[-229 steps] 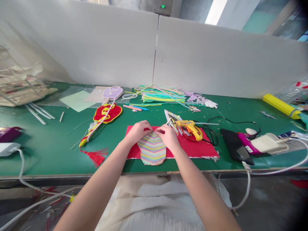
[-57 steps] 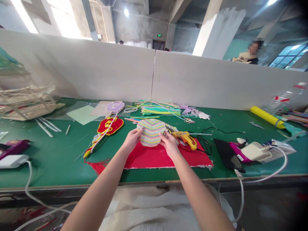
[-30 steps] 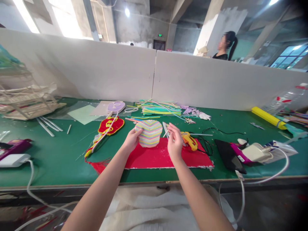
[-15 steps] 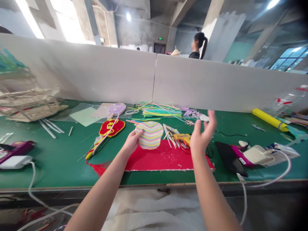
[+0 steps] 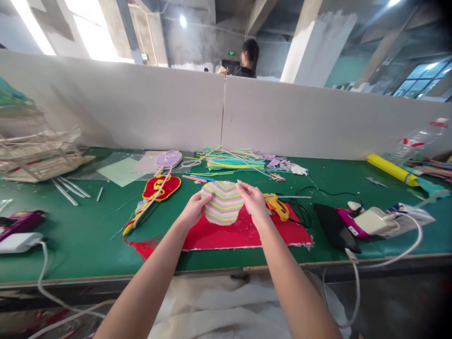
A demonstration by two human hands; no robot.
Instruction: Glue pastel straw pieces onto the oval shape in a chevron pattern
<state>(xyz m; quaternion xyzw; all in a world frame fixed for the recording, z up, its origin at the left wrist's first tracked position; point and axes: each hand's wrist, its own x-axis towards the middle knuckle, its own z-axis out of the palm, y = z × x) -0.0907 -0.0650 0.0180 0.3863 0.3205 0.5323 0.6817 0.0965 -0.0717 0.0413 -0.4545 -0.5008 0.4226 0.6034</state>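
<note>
A rounded piece with wavy pastel stripes (image 5: 223,203) is held up over a red board (image 5: 219,238). My left hand (image 5: 196,207) pinches its left edge, thumb on the front. At its upper right edge, my right hand (image 5: 252,200) grips it with closed fingers. Just right of my right hand lies a yellow-orange glue gun (image 5: 278,207). To the left, a red piece with yellow trim (image 5: 168,188) has a red tassel (image 5: 144,248) at its lower end.
Behind the hands lies a pile of coloured strips (image 5: 236,161), near a purple piece (image 5: 168,159). Farther right are a black device (image 5: 334,228), a white charger (image 5: 376,221) and a yellow roll (image 5: 391,170). A stick-built model (image 5: 42,157) stands left. A person (image 5: 249,59) is beyond the partition.
My right hand has come left and down from its raised, open pose and taken hold of the striped piece's right edge. Beyond the partition, the person appears farther left.
</note>
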